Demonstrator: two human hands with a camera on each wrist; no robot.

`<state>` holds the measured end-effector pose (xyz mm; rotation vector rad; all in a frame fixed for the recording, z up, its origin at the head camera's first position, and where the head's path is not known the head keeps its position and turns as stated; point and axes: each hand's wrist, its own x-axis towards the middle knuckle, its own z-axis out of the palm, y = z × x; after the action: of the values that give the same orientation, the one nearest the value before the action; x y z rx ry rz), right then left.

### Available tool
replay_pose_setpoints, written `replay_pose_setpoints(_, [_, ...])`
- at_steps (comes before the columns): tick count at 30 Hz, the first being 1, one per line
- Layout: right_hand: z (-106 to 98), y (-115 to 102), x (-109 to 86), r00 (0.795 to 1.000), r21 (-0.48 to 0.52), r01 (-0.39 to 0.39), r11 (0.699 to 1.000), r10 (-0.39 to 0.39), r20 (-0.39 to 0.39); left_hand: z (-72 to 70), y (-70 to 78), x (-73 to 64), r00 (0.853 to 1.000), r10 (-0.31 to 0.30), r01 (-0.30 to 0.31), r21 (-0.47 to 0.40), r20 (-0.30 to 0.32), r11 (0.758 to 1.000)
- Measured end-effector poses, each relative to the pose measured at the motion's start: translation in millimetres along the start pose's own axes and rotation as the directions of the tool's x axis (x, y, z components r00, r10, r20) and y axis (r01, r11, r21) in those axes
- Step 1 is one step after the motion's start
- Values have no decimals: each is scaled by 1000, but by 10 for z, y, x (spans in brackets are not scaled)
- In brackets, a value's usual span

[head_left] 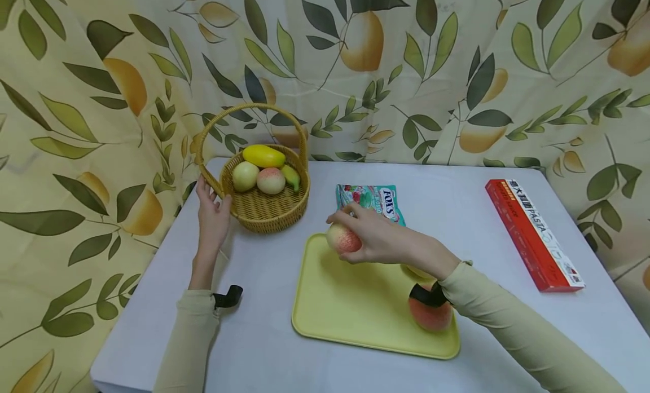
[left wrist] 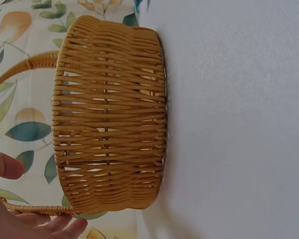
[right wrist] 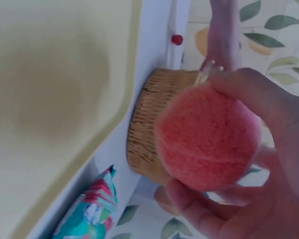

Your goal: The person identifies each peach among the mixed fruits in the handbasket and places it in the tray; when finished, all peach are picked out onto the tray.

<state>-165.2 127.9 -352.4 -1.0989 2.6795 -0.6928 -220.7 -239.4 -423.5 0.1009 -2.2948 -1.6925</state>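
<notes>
My right hand [head_left: 373, 235] grips a fuzzy pink-and-cream peach [head_left: 343, 238] above the far part of the yellow tray [head_left: 335, 331]. In the right wrist view, thumb and fingers spread around the peach [right wrist: 209, 137]. My left hand [head_left: 213, 215] is at the left side of the wicker basket [head_left: 269, 221]; in the left wrist view its fingers [left wrist: 55, 224] lie extended against the handle base, the thumb held apart. Inside the basket are a long yellow fruit [head_left: 263, 155], a pale green round fruit [head_left: 245, 176], another peach [head_left: 271, 181] and a banana [head_left: 291, 177].
A redder peach [head_left: 429, 314] sits at the tray's right end, partly covered by the black wrist strap. A yellowish fruit [head_left: 417, 272] shows under the right forearm. Behind the tray lies a teal candy bag [head_left: 373, 198]. A red pasta box [head_left: 533, 235] lies at the right.
</notes>
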Motion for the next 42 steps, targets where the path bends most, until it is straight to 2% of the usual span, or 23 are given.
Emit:
replay_pose_setpoints(2, [45,34,-15,999,-3,-30,1000,30,45,5,3,-4,1000,-4,4,6,-3,1000])
replay_pose_setpoints(5, [108,66,-5,994,0,-31,1000,31,104,3,-8,-5,1000,-10,10,20,-12,1000])
replay_pose_setpoints(10, [205,81,28,990,-37,-5,999,10,143,5,-48,-7,1000,-15,15,27,-15,1000])
replay_pose_setpoints(15, [268,90,50,982,-41,-22,999,30,186,27,-83,-24,999,-30,31,22,-10,999])
replay_pose_setpoints(24, [285,128,44,983,-42,-21,999,28,181,38,-63,-39,1000,-23,23,11,-4,1000])
replay_pose_setpoints(32, [287,165,53,983,-51,-15,999,25,184,26,-50,4,1000,-12,13,20,-18,1000])
replay_pose_setpoints(37, [335,224,57,980,-66,-3,998,16,199,24,-49,-6,1000,-17,17,16,-15,1000])
replay_pose_setpoints(42, [380,238,53,970,-39,-20,999,28,242,22,-46,-27,1000,-6,6,10,-11,1000])
